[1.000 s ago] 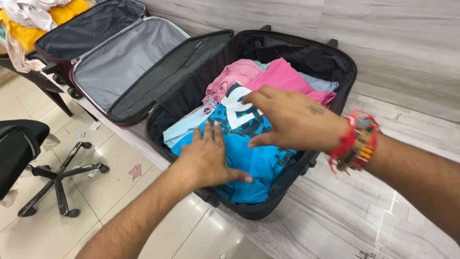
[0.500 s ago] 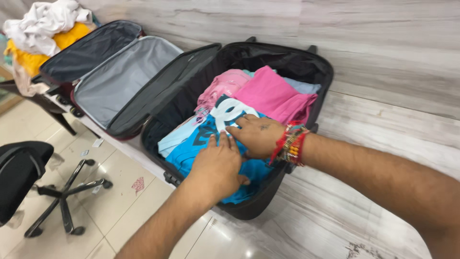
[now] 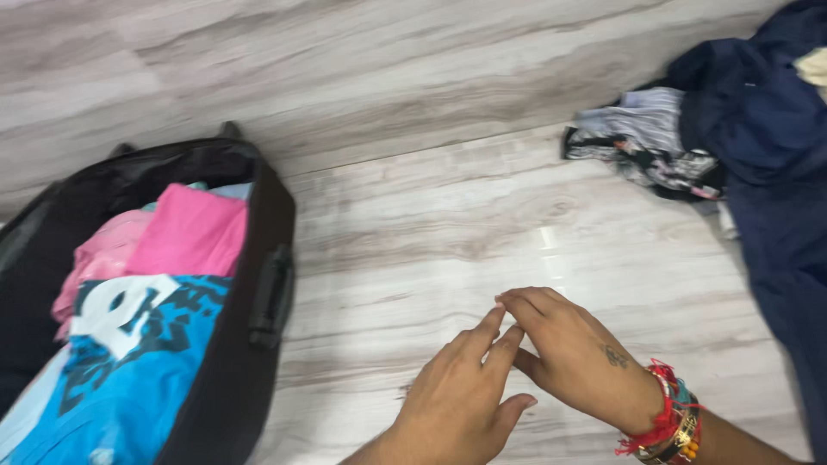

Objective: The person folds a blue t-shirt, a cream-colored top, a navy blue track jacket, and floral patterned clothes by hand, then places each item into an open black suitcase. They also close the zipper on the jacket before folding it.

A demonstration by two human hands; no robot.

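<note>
My left hand (image 3: 461, 400) and my right hand (image 3: 573, 353) hover over the pale wood-grain surface (image 3: 413, 232), fingertips nearly touching, both holding nothing. The right wrist wears red and beaded bracelets. To the left stands an open black suitcase (image 3: 258, 284) packed with a blue printed shirt (image 3: 121, 370) in front and folded pink clothes (image 3: 185, 237) behind it. Both hands are well to the right of the suitcase.
A heap of clothes lies at the far right: a dark blue garment (image 3: 771, 164) and a grey-and-black patterned piece (image 3: 646, 146) beside it. A wood-grain wall panel rises behind the surface.
Both hands have left the blue shirt in the suitcase and moved right over the bare surface. The view has swung right, so the second suitcase and chair are out of sight.
</note>
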